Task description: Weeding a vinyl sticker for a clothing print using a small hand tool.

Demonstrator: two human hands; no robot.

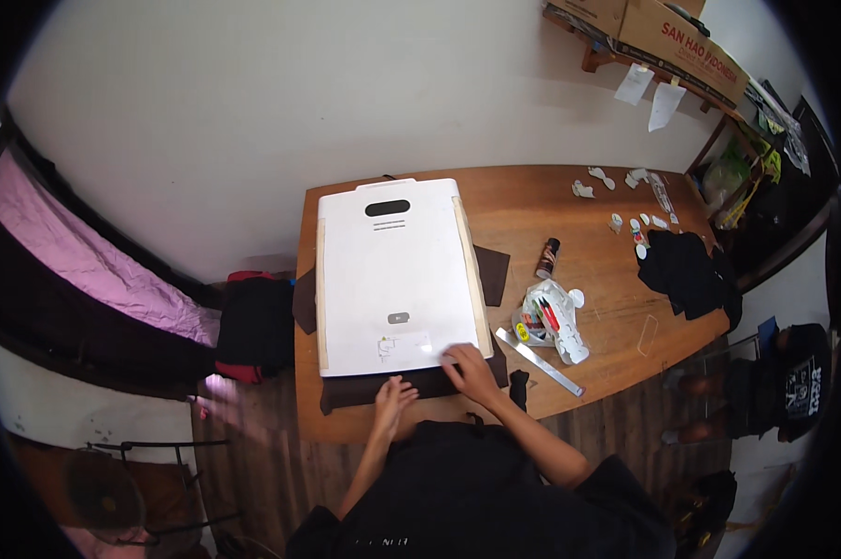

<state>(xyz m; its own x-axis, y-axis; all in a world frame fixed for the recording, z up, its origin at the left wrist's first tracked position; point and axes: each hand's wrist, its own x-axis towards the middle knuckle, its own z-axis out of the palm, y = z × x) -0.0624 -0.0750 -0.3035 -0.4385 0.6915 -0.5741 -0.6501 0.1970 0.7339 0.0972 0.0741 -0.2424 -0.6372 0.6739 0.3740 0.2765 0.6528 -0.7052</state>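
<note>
A large white plastic panel point(397, 270) with a dark oval opening at its far end lies on a dark brown cloth point(439, 383). Pale tape strips point(470, 275) run along its two long sides. My right hand point(465, 366) is at the panel's near right corner, fingers bent but apart, seemingly touching the surface. Just off the near edge, over the cloth, my left hand point(395, 399) is open with its fingers spread and nothing in it. A small marked label point(386, 347) sits on the panel between them.
Right of the panel are a metal ruler point(541, 363), a white container with pens point(555, 321), a dark spray can point(548, 258) and a black cloth point(681, 275). White scraps point(602, 177) lie farther back. A person point(765, 387) is at the far right, beyond the wooden table point(569, 200).
</note>
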